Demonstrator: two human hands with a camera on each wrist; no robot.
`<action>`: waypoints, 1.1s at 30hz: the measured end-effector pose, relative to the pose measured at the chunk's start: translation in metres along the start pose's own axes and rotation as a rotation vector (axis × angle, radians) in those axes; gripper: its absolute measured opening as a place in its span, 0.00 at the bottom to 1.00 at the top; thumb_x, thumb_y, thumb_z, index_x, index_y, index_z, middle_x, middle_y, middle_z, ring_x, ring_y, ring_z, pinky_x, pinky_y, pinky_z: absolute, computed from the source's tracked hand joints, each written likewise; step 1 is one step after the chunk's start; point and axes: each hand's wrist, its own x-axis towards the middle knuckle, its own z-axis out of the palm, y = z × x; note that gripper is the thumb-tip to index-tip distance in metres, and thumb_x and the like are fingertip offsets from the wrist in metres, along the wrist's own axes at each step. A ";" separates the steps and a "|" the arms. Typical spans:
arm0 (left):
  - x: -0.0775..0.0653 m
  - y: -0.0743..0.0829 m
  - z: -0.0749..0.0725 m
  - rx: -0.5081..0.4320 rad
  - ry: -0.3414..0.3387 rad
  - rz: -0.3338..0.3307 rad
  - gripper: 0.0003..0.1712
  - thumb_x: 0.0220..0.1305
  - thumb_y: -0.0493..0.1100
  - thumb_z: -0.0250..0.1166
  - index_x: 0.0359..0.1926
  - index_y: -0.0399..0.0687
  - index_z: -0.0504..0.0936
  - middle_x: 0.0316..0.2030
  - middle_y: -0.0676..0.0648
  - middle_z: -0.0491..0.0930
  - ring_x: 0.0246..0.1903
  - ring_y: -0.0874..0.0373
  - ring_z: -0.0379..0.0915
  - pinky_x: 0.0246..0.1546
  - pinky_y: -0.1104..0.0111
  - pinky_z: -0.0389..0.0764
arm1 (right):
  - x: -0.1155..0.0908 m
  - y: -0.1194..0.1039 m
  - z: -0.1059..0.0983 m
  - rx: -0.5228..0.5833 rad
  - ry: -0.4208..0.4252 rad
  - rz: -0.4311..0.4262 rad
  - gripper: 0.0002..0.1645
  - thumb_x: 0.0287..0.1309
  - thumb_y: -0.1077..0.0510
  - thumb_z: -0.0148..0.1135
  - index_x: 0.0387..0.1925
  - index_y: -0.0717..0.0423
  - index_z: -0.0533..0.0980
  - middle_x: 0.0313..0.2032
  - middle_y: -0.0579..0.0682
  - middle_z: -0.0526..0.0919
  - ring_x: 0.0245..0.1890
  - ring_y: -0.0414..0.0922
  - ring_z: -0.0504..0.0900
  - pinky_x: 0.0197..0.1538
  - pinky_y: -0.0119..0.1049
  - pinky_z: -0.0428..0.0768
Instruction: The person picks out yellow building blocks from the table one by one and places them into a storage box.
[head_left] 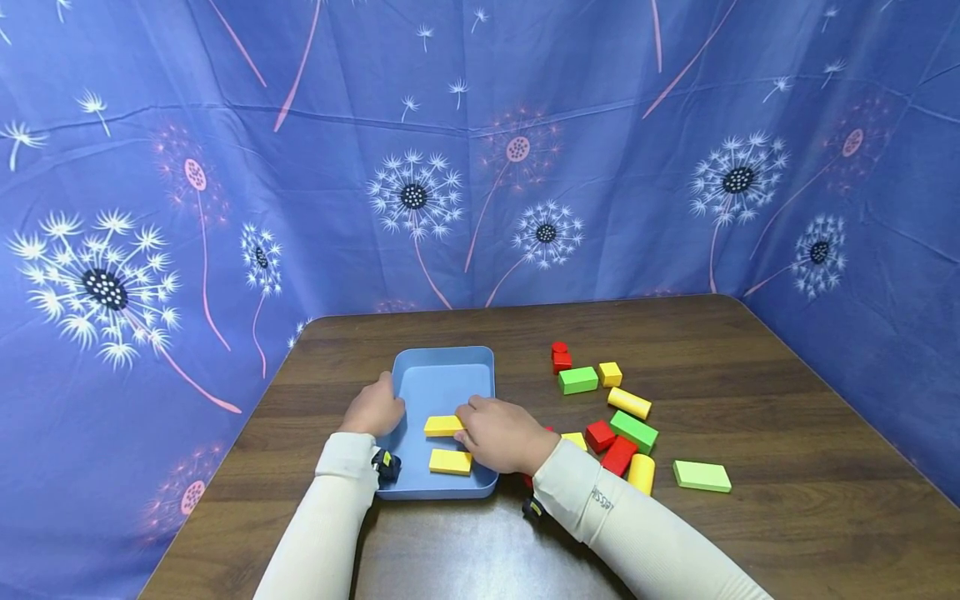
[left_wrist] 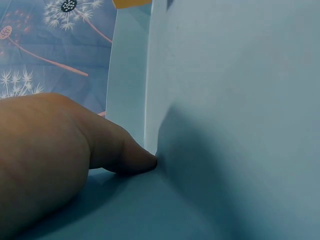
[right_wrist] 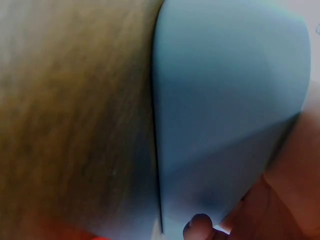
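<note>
A blue tray (head_left: 442, 492) stands on the table, left of the middle. At its left wall my left hand (head_left: 372, 408) grips the rim, and in the left wrist view the thumb (left_wrist: 122, 150) lies inside, its tip against the tray's inner corner. My right hand (head_left: 501, 433) reaches over the right wall and pinches the right end of a yellow block (head_left: 441, 426) above the tray floor. A second yellow block (head_left: 450, 462) lies nearer the front of the tray. The right wrist view has mostly the tray's outer wall (right_wrist: 225, 100), with fingers curled over it.
Right of the tray lie several loose blocks: a green one (head_left: 578, 381), a small yellow one (head_left: 610, 374), a yellow cylinder (head_left: 629, 403), red blocks (head_left: 619, 457) and a pale green one (head_left: 702, 476). My right forearm partly covers some. A patterned blue cloth (head_left: 480, 225) hangs behind the table.
</note>
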 end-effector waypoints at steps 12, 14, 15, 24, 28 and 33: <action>0.001 -0.001 -0.001 0.019 0.011 0.016 0.34 0.66 0.42 0.50 0.68 0.31 0.51 0.59 0.29 0.67 0.53 0.38 0.67 0.49 0.42 0.73 | 0.001 -0.001 -0.002 0.026 -0.001 0.010 0.18 0.65 0.44 0.53 0.47 0.50 0.74 0.32 0.40 0.74 0.30 0.36 0.70 0.37 0.35 0.79; 0.000 0.000 -0.001 0.022 0.013 0.023 0.34 0.66 0.41 0.50 0.68 0.30 0.51 0.58 0.29 0.67 0.52 0.38 0.68 0.49 0.43 0.74 | 0.000 -0.001 -0.003 0.027 0.006 0.001 0.17 0.65 0.44 0.53 0.46 0.50 0.75 0.32 0.40 0.74 0.30 0.37 0.70 0.37 0.36 0.78; 0.000 0.000 -0.002 0.022 0.013 0.026 0.34 0.66 0.41 0.50 0.67 0.29 0.51 0.58 0.29 0.67 0.52 0.38 0.69 0.48 0.43 0.75 | 0.000 -0.001 -0.003 0.027 0.009 -0.004 0.17 0.65 0.44 0.53 0.46 0.50 0.75 0.31 0.40 0.74 0.30 0.37 0.70 0.37 0.36 0.78; 0.000 0.000 -0.002 0.021 0.009 0.034 0.34 0.66 0.41 0.49 0.67 0.29 0.51 0.58 0.29 0.67 0.52 0.39 0.69 0.49 0.44 0.74 | -0.001 0.001 -0.001 0.011 0.044 -0.027 0.16 0.65 0.44 0.52 0.45 0.48 0.75 0.29 0.39 0.72 0.28 0.37 0.69 0.32 0.35 0.77; 0.000 0.000 -0.002 0.018 0.008 0.032 0.34 0.66 0.41 0.49 0.67 0.29 0.51 0.58 0.29 0.67 0.52 0.40 0.69 0.48 0.44 0.75 | 0.000 0.003 0.002 -0.002 0.046 -0.026 0.18 0.65 0.43 0.51 0.47 0.48 0.75 0.30 0.39 0.72 0.29 0.36 0.69 0.32 0.35 0.77; 0.001 -0.001 -0.001 0.025 0.017 0.038 0.34 0.66 0.41 0.50 0.67 0.29 0.51 0.57 0.29 0.68 0.50 0.40 0.70 0.47 0.44 0.76 | 0.001 0.004 0.004 -0.004 0.047 -0.030 0.18 0.65 0.42 0.50 0.46 0.48 0.76 0.29 0.39 0.71 0.27 0.36 0.68 0.29 0.33 0.75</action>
